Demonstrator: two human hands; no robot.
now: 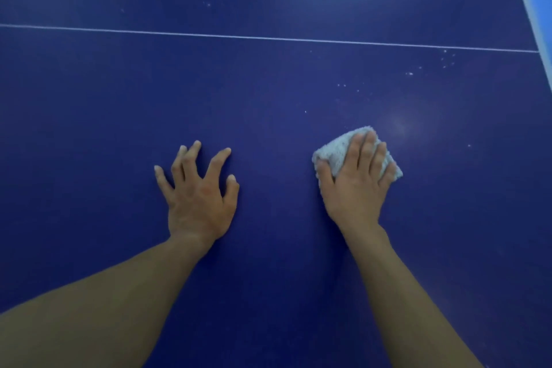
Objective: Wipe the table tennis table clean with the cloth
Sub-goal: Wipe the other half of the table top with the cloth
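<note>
The left hand rests spread on the blue bench, holding nothing; the right hand presses flat-fingered on the cloth, right of centre. Mid-wipe, I judge; next, push the cloth toward the specks at upper right.

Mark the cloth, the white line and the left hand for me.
cloth [334,149]: head view, on the bare fluffy part at its upper left.
white line [268,38]: head view, about midway along its length.
left hand [198,200]: head view, on the middle of its back.
</note>
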